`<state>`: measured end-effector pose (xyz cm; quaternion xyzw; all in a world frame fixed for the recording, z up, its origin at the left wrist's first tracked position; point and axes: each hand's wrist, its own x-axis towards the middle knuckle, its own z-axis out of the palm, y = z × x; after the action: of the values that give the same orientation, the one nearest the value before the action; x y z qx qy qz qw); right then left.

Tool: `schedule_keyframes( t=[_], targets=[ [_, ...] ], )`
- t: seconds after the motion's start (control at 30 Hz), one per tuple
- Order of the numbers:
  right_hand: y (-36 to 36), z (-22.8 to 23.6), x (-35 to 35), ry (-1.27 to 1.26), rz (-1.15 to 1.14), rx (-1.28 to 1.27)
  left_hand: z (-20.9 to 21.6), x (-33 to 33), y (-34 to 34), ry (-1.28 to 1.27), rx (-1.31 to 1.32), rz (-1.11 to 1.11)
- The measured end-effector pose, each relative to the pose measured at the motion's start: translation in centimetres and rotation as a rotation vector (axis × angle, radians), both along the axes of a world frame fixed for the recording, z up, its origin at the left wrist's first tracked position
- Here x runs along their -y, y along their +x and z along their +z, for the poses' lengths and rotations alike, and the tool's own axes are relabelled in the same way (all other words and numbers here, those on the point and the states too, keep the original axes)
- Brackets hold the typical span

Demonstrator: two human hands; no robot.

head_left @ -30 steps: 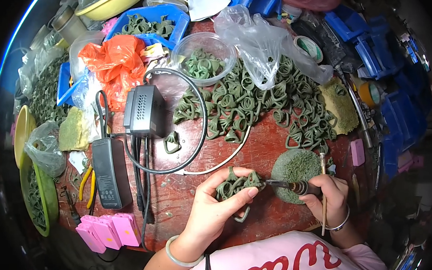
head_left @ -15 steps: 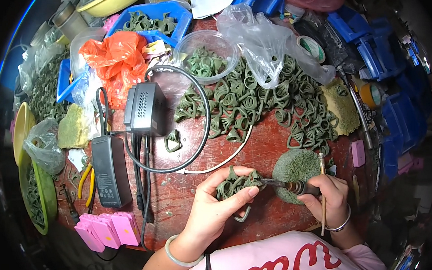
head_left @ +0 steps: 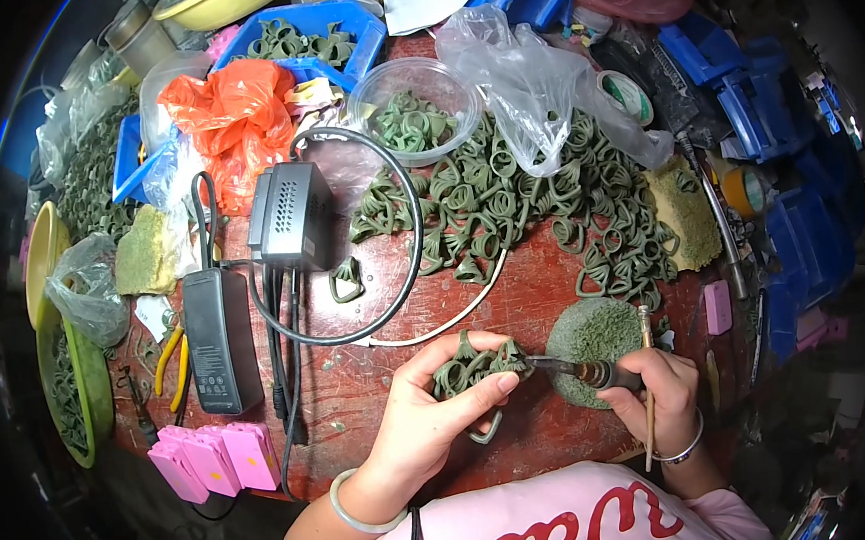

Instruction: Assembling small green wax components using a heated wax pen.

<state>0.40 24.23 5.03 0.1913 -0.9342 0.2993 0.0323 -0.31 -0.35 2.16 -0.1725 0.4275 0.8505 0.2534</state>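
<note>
My left hand [head_left: 440, 402] pinches a small cluster of dark green wax rings [head_left: 470, 370] between thumb and fingers. One ring hangs below the thumb. In my right hand [head_left: 661, 386] is a dark wax pen [head_left: 600, 373], held sideways; its thin metal tip reaches the right side of the cluster, and contact is hard to make out. A thin wooden brush [head_left: 649, 395] is also held upright against the fingers of that hand. Behind the pen sits a round, rough green pad [head_left: 589, 327], partly covered by the tool.
A big heap of green rings [head_left: 507, 194] spreads beyond my hands. To the left are a black power adapter [head_left: 222, 340], a vented black box [head_left: 291, 215] with looping cables, yellow-handled pliers [head_left: 170, 364] and pink blocks [head_left: 215, 458]. Blue bins [head_left: 801, 234] line the right.
</note>
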Motion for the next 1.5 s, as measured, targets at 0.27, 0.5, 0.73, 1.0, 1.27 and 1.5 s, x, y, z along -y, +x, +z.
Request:
schedule_keyframes(
  t=[0.27, 0.5, 0.73, 1.0, 1.27, 1.5],
  targets=[
    [-0.1, 0.0, 0.0, -0.064, -0.030, 0.020, 0.1, 0.0, -0.1, 0.004, 0.008, 0.005],
    [-0.1, -0.5, 0.0, -0.081, -0.035, -0.019, -0.1, 0.0, 0.0, 0.001, 0.001, 0.013],
    [-0.1, 0.1, 0.0, -0.007, -0.012, 0.030, -0.1, 0.0, 0.0, -0.004, -0.005, 0.003],
    [-0.1, 0.0, -0.1, -0.022, -0.019, 0.025, -0.1, 0.0, 0.0, 0.000, 0.000, 0.011],
    [-0.2, 0.1, 0.0, -0.048, -0.012, 0.036, -0.1, -0.2, 0.1, -0.015, -0.027, 0.018],
    [0.5, 0.4, 0.3, -0.321, -0.247, 0.184, -0.4, -0.4, 0.4, -0.156, -0.258, 0.012]
  ],
)
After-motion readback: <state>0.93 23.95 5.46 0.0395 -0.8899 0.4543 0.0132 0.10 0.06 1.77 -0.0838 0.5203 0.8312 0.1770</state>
